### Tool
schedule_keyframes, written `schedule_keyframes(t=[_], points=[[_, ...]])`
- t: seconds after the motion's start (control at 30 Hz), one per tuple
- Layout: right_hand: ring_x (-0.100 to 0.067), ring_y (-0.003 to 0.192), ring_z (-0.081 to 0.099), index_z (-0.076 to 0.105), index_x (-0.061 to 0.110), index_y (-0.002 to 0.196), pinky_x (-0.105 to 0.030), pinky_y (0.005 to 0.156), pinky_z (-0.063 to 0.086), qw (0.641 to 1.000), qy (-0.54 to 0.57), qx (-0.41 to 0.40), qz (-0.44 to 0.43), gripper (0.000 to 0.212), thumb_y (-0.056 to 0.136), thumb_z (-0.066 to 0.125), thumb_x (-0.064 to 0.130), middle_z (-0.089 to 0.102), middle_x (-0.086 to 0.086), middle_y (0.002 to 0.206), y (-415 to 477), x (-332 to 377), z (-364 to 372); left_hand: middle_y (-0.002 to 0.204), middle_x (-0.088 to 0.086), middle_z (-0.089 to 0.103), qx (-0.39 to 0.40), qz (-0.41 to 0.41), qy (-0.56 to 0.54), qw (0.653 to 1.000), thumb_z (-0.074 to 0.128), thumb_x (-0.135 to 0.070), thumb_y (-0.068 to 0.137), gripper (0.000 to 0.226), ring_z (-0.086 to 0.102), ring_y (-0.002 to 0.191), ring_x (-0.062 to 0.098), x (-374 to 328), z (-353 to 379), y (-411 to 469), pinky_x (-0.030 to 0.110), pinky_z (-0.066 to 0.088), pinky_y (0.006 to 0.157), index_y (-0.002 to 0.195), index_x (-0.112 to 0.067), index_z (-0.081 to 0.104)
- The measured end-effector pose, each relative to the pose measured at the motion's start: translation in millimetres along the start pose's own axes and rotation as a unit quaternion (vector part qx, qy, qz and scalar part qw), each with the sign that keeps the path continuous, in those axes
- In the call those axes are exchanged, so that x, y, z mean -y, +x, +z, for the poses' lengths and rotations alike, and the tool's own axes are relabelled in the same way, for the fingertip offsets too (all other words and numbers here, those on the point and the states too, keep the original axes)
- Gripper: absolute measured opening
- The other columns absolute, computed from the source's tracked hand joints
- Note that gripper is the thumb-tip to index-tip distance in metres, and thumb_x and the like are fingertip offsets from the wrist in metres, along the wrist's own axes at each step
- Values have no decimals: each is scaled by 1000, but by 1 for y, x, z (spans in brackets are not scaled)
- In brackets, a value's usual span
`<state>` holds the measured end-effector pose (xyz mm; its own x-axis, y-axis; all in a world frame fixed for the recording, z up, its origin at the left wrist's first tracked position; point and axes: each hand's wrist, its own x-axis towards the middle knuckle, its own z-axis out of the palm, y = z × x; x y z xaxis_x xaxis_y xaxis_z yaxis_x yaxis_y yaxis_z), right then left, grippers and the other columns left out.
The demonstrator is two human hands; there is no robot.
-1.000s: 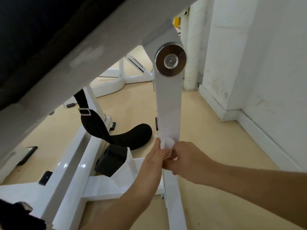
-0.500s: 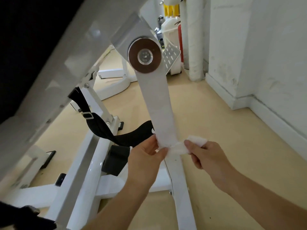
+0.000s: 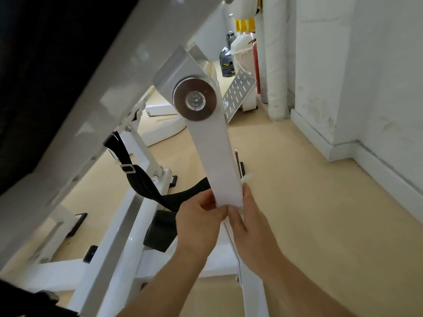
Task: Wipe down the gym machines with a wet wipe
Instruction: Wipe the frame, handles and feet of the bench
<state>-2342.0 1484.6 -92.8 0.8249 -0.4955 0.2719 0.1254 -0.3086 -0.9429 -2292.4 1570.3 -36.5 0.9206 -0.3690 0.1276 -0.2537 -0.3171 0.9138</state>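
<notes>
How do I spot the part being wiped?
Find the slanted white beam, upper left. A round metal disc pins a flat white arm beneath it. Unlike the boxy frame tubes below, it is flat, its end gripped by the left hand and right hand.

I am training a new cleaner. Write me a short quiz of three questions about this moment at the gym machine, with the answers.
1. True or false: the left hand and the right hand hold the top end of the white swing arm.
2. The wet wipe sticks out above the fingertips of which hand? A: left. B: right.
3. What colour is the strap that hangs behind the arm?

Key: 1 false, both hands hold its lower end. 2 B. 3 black.
</notes>
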Motion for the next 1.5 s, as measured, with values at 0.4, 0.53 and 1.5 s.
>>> schedule_keyframes(t=[0.4,0.53,1.5], points=[[3,76,62,25,23,152,-16,62,47,998,-35,-16,-53,56,99,46,27,65,10,90,17,24,-13,97,-24,70,-100,65,-18,993,64,-10,90,37,64,95,-5,-39,-5,-29,18,53,87,116,-36,66],[-11,114,58,22,20,149,-38,93,52,997,48,-6,-58,70,85,51,15,56,1,130,23,44,-5,85,-19,71,-91,69,4,993,63,-2,88,33,67,84,-2,-45,-15,-21,15,54,76,93,-35,64],[-10,87,64,39,43,129,-25,74,53,998,49,-31,-8,52,98,31,2,65,5,104,14,42,-25,127,10,57,39,381,529,758,73,1,55,75,47,108,23,-78,-52,-29,31,55,77,127,-10,58]])
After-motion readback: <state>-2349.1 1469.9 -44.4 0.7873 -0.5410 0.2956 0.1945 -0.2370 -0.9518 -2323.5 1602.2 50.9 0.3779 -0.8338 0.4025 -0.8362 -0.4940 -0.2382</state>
